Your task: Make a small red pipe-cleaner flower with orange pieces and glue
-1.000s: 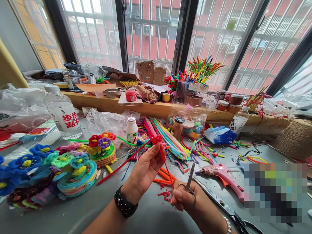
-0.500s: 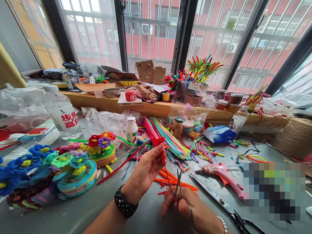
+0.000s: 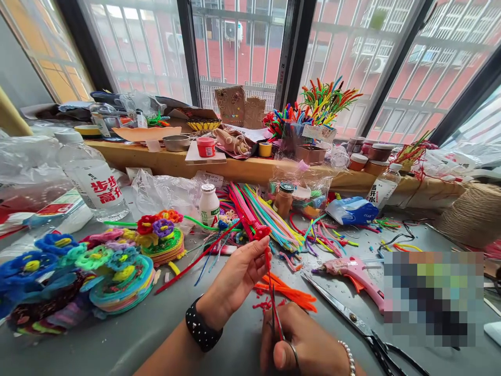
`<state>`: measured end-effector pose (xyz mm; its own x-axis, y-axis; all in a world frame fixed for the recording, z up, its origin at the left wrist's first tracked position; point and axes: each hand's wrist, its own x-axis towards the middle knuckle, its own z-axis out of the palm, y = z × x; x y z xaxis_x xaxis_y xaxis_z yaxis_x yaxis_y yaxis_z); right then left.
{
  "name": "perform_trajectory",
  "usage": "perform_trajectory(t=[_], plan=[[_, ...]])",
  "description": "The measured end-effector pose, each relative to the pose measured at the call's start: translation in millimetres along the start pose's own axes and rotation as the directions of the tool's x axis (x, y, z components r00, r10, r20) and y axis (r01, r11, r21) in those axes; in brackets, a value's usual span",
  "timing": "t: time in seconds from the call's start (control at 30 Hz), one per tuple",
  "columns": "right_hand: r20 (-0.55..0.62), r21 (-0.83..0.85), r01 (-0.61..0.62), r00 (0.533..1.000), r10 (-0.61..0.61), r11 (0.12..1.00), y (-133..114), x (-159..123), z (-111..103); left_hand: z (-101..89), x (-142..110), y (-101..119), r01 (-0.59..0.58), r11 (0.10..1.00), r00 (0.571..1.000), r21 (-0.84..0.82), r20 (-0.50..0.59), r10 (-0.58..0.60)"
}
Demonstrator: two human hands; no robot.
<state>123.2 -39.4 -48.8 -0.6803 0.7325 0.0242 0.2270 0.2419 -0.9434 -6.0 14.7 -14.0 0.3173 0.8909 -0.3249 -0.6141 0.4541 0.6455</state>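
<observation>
My left hand (image 3: 238, 271) is closed, pinching a red fuzzy pipe-cleaner piece (image 3: 262, 231) by thumb and fingertips; its top is bunched and a thin red strand hangs down from it. In my right hand (image 3: 313, 339) is a small pair of scissors (image 3: 273, 297), blades pointing up, a finger loop around the thumb side. The blades lie along the hanging strand just below my left fingers; whether they touch it I cannot tell. Behind the scissors lie orange pipe cleaners (image 3: 297, 296) and small red clippings (image 3: 262, 304) on the grey table.
On the right lie large scissors (image 3: 352, 317) and a pink glue gun (image 3: 348, 267). Pipe-cleaner flowers (image 3: 31, 266) stand on the left near a water bottle (image 3: 92, 177). A pipe-cleaner bundle (image 3: 270, 214), white bottle (image 3: 209, 203) and brown jar (image 3: 283, 201) are behind my hands.
The scissor blades have drawn closer together and now line up with the red strand. My left hand with the red piece has shifted slightly right and down. The view has moved a little.
</observation>
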Motion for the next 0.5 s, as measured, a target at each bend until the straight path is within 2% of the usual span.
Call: perform_trajectory(t=[0.33, 0.5], plan=[[-0.023, -0.011, -0.058, 0.998, 0.058, 0.998, 3.9, -1.0, -1.9, 3.3, -2.2, -1.3, -0.009, 0.999, 1.0, 0.038, -0.023, 0.01], [-0.077, -0.025, -0.074, 0.994, 0.072, 0.997, 9.3, 2.1, 0.8, 2.3, -0.9, -1.1, -0.019, 0.999, 0.999, 0.028, -0.039, 0.02]])
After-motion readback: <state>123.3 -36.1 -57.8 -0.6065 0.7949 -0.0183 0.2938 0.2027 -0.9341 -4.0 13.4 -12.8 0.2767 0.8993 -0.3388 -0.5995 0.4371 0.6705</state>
